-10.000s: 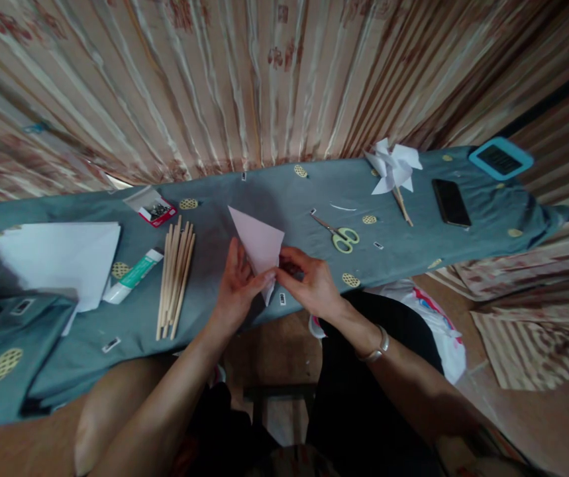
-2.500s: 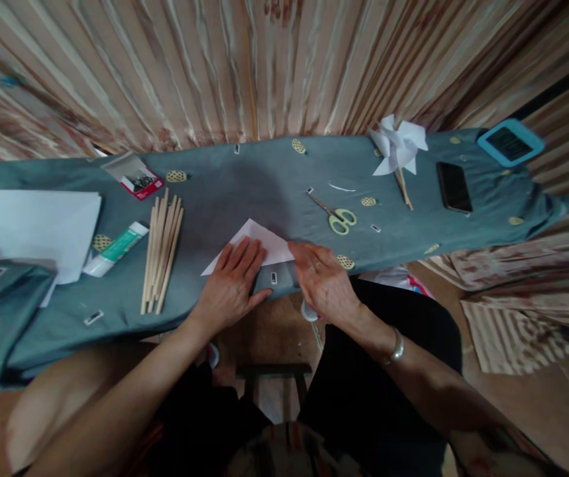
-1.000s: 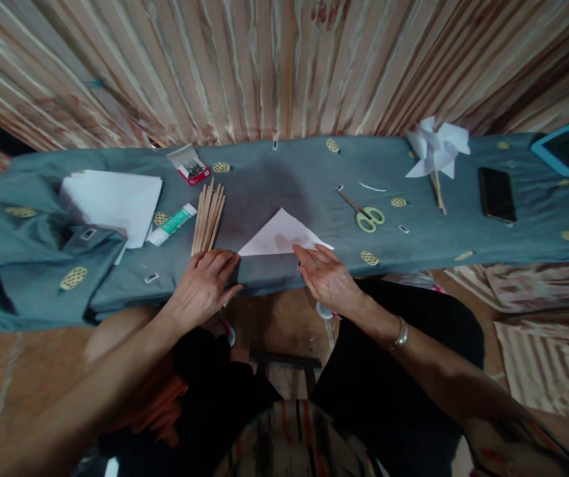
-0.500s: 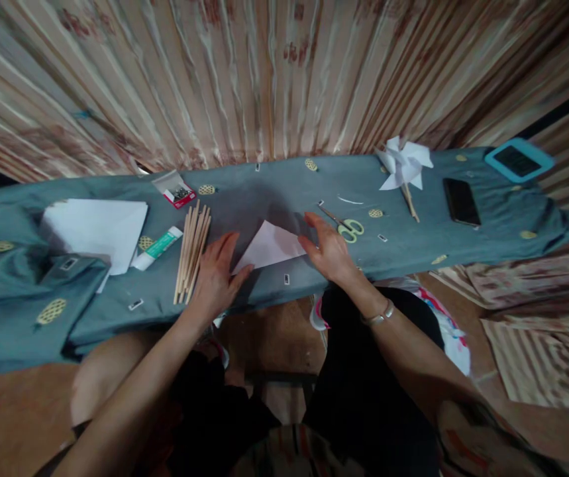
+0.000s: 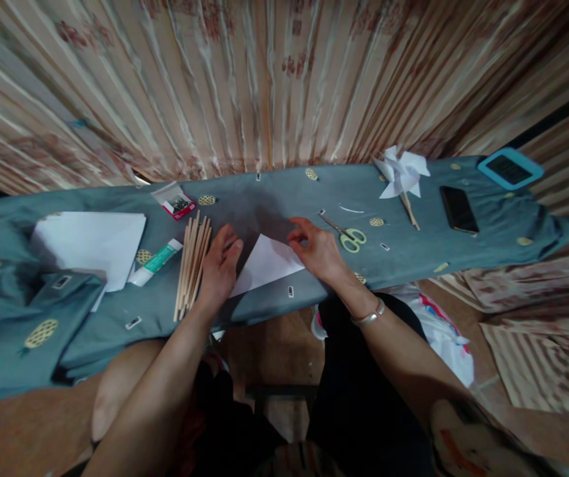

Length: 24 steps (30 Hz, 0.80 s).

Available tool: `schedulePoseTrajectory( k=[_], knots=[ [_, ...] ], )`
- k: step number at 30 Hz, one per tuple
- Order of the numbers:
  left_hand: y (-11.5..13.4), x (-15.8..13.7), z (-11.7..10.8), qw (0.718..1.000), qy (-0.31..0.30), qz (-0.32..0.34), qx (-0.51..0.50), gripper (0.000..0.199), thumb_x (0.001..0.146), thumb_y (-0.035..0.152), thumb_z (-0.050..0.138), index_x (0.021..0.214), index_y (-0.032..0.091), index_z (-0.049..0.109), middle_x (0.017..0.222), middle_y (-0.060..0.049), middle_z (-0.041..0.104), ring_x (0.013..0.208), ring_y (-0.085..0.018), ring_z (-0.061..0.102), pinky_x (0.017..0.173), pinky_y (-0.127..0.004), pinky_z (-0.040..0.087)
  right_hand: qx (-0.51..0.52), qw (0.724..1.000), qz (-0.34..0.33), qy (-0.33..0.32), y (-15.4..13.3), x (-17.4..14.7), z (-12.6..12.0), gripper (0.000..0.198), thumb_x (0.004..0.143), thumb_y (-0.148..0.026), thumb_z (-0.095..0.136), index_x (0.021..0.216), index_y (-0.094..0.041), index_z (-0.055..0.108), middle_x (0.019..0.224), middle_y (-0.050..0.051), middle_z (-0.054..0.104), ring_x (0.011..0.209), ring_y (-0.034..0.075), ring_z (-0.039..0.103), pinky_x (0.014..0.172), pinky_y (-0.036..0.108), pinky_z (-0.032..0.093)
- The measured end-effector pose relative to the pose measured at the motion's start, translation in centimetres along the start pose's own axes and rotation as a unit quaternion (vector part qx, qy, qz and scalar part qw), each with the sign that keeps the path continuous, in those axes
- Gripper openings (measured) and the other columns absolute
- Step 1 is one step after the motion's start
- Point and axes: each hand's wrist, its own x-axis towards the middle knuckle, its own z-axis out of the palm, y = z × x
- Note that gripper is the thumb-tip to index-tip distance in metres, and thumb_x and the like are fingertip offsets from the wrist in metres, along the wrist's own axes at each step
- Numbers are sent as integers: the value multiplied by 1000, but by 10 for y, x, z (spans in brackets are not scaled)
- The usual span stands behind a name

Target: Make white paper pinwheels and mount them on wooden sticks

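A folded white paper triangle [image 5: 267,265] lies on the cloth between my hands. My left hand [image 5: 220,268] hovers by its left side, fingers curled a little and apart, with nothing in them. Just left of that hand lies a bundle of wooden sticks [image 5: 192,265]. At the triangle's right corner is my right hand [image 5: 316,248], its thumb and forefinger parted; whether it touches the paper I cannot tell. Scissors with pale green handles [image 5: 351,238] rest to the right of this hand.
The narrow table has a grey-green cloth [image 5: 274,199]. On the left are white paper sheets [image 5: 93,242], a glue tube [image 5: 157,262] and a red box of small metal pieces [image 5: 177,202]. On the right are a paper pinwheel [image 5: 403,172], a phone [image 5: 458,209] and a blue-framed device [image 5: 510,169].
My left hand has lifted off the triangle's left corner and turned upward. My right hand has shifted slightly left over the right corner. The view has tilted a little.
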Motion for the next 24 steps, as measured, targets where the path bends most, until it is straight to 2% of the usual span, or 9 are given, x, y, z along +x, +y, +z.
schedulePoseTrajectory(
  k=[3, 6, 9, 13, 18, 21, 24],
  knots=[
    [-1, 5, -3, 999, 6, -28, -31, 52, 87, 46, 59, 132, 18, 56, 137, -15, 61, 124, -28, 60, 110, -46, 43, 4, 1000, -6, 13, -2, 3, 0, 48, 82, -14, 63, 130, -15, 58, 109, 8, 76, 100, 23, 71, 95, 38, 53],
    [3, 4, -2, 999, 1, -36, -35, 52, 86, 44, 59, 131, 17, 57, 137, -15, 61, 123, -28, 61, 110, -46, 42, -9, 999, -25, -24, -3, 4, 6, 53, 83, -16, 66, 134, -17, 54, 121, 10, 72, 110, 25, 69, 99, 40, 52],
    [7, 3, -1, 998, -3, -40, -38, 52, 86, 41, 58, 131, 14, 56, 139, -17, 59, 123, -28, 61, 111, -46, 42, -45, 996, -17, -79, -5, 3, 13, 54, 82, -15, 68, 134, -15, 55, 114, 11, 74, 102, 26, 71, 94, 41, 54],
    [7, 4, -1, 999, -4, -34, -36, 52, 86, 45, 59, 128, 15, 59, 136, -17, 61, 122, -28, 62, 110, -46, 42, -34, 996, -13, -86, -9, 4, 16, 50, 82, -8, 65, 131, -15, 58, 109, 9, 76, 94, 22, 73, 89, 37, 56],
    [8, 7, -5, 998, -6, -44, -42, 54, 86, 53, 59, 125, 15, 62, 130, -16, 65, 117, -31, 64, 106, -48, 46, 108, 993, -17, -46, -8, 6, 10, 37, 81, -10, 65, 116, -18, 70, 97, 4, 78, 86, 18, 73, 84, 31, 56],
    [16, 9, -9, 995, -10, -80, -66, 56, 86, 56, 59, 123, 15, 65, 121, -16, 70, 113, -31, 66, 105, -48, 47, 229, 973, -36, -14, -3, 4, 2, 22, 79, -16, 69, 99, -21, 76, 94, 2, 78, 83, 17, 72, 81, 31, 57],
    [24, 12, -13, 990, -50, -102, -85, 57, 81, 60, 62, 114, 14, 70, 114, -14, 73, 115, -32, 65, 107, -47, 45, 282, 957, -69, 28, 2, -1, -7, 12, 78, -19, 70, 86, -24, 78, 94, 1, 78, 91, 19, 72, 90, 35, 55]
  ],
)
